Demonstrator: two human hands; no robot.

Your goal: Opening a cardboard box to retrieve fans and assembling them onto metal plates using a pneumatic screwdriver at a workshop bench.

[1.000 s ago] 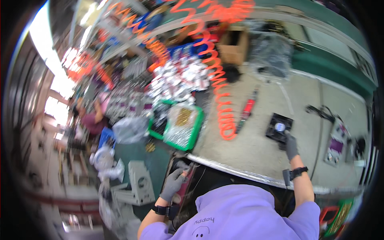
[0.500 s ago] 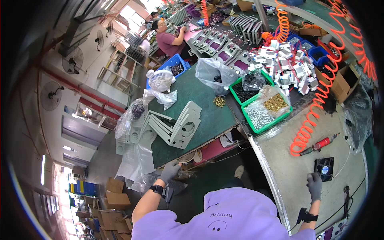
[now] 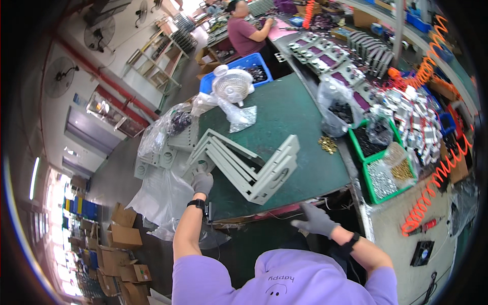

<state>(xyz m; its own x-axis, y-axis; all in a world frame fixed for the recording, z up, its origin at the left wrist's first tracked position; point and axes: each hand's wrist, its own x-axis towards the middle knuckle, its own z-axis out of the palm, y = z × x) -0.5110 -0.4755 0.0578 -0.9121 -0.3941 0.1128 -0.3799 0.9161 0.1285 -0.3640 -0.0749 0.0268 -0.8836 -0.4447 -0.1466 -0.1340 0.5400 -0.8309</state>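
My left hand [image 3: 202,182], in a grey glove, is at the left end of several light-grey frame-like panels [image 3: 272,178] on the green table [image 3: 305,152]. Its fingertips meet the panel end, where I cannot tell whether they grip. The panels lean together in a V shape. My right hand [image 3: 317,221], also gloved, is just off the near edge of the table, right of the panels. Its fingers are spread and hold nothing. Clear plastic wrap [image 3: 162,193] hangs over the table's left edge, beside my left hand.
A white fan [image 3: 233,86] sits by a blue bin [image 3: 259,61] at the back. Green trays [image 3: 376,195] of small parts stand to the right, near a pile of white parts [image 3: 414,122]. A red power screwdriver [image 3: 427,225] and black fan [image 3: 422,253] lie farther right. A co-worker [image 3: 246,33] works beyond.
The view has turned toward the left. My left hand has moved forward to the grey panels. My right hand has left the black fan and come across to the green table's near edge.
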